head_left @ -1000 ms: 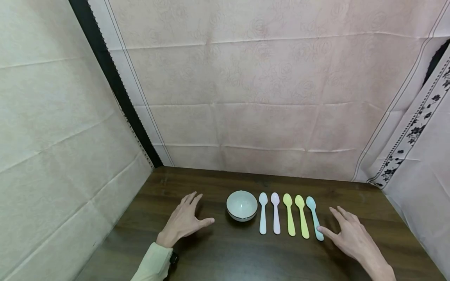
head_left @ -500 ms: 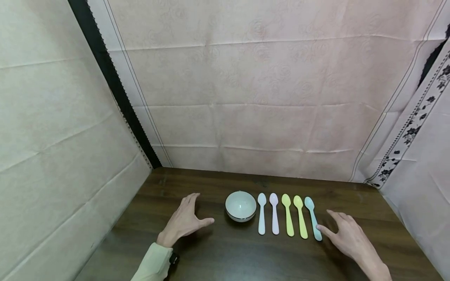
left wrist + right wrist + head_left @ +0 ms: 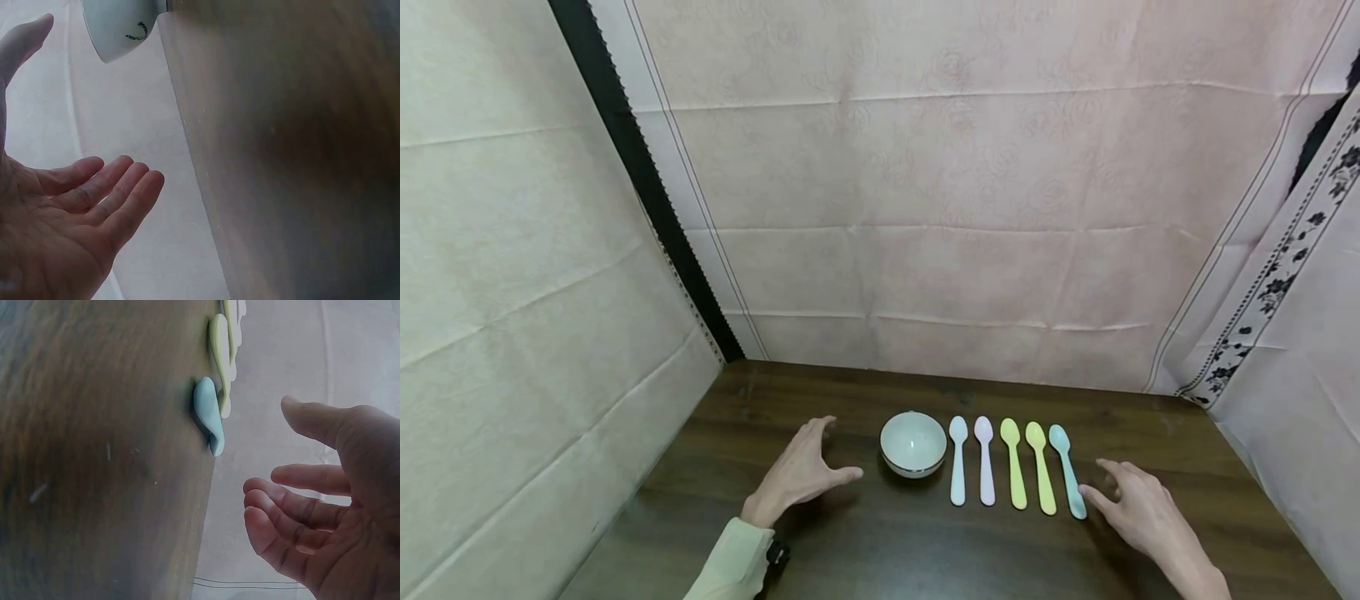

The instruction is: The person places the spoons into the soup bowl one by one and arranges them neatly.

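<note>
My left hand (image 3: 801, 471) hovers left of a small pale bowl (image 3: 913, 444), thumb spread towards it and fingers relaxed, holding nothing. In the left wrist view the bowl (image 3: 122, 28) shows a small dark green mark, apart from the thumb. Right of the bowl lies a row of spoons: a pale blue-white spoon (image 3: 958, 461), a lilac spoon (image 3: 985, 461), two yellow-green spoons (image 3: 1014, 463) and a light blue spoon (image 3: 1067, 471), slightly tilted. My right hand (image 3: 1138, 510) is just right of the light blue spoon, its thumb tip near the handle; the right wrist view shows its palm bare, fingers loosely bent.
A dark brown wooden table (image 3: 880, 550) carries everything. Pale cloth (image 3: 962, 208) hangs behind its back edge, with more cloth (image 3: 535, 317) on the left side. A floral-bordered cloth (image 3: 1315, 400) hangs on the right.
Both hands stay nearly where they were; the right fingers have bent slightly more. The bowl and spoons have not moved on the table; the head view has shifted slightly.
</note>
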A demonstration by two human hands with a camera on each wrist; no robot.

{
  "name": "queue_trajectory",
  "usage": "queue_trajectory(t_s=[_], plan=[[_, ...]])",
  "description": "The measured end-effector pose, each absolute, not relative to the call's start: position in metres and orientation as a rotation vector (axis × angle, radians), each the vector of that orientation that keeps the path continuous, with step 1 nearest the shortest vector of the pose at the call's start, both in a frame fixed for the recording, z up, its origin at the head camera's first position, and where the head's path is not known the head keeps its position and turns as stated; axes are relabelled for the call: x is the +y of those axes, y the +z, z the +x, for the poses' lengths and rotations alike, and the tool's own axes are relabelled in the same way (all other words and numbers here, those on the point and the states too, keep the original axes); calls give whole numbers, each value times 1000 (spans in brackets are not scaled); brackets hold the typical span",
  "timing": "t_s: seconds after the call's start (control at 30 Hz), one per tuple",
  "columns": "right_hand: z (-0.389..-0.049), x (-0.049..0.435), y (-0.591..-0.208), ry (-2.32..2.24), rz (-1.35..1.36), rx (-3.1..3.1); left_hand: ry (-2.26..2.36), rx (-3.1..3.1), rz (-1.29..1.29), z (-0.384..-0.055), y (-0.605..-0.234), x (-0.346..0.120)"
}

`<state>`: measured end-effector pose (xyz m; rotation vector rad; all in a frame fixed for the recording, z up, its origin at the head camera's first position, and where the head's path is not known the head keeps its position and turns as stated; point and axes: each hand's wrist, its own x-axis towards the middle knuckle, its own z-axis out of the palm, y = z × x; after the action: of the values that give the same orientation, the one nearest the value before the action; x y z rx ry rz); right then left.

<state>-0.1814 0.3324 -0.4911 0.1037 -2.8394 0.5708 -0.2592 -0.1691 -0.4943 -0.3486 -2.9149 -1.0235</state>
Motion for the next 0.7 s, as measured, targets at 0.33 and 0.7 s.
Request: queue_trajectory(t_s=[0.33,0.7], plan=[[-183,330,-493,574,88,-2875,-1071,-2874,-416,-262,-493,-162],[-187,329,-495,569,100,-2908,-1136,-2891,-483,-268,-493,-148]])
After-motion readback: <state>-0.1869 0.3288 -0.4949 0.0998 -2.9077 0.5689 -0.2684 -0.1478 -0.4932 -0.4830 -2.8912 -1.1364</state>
